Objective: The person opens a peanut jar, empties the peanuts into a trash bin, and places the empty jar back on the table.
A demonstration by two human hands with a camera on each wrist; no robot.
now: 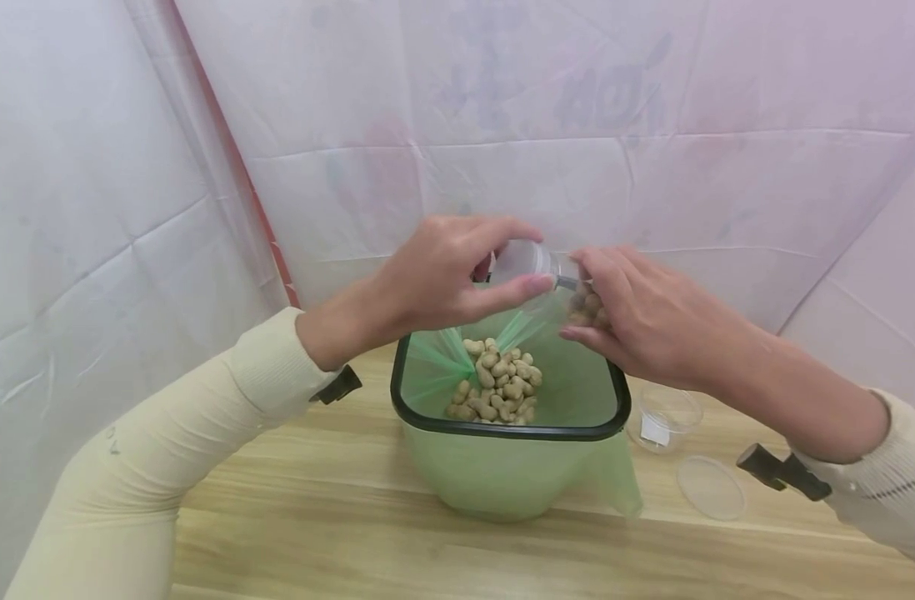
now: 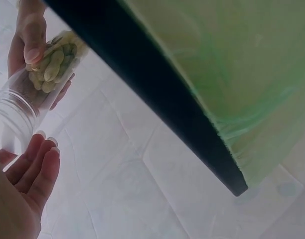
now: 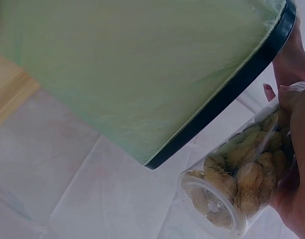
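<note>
A clear plastic jar lies tilted on its side above a bin with a black rim and a green bag liner. My left hand grips the jar's clear end between fingers and thumb. My right hand grips the other end, where peanuts are bunched inside. A pile of peanuts lies in the bin's bottom. In the left wrist view the jar shows beside the bin's rim. In the right wrist view the jar is packed with peanuts.
The bin stands on a wooden table. To its right are a small clear cup and a flat clear lid. White sheeting hangs close behind and on both sides.
</note>
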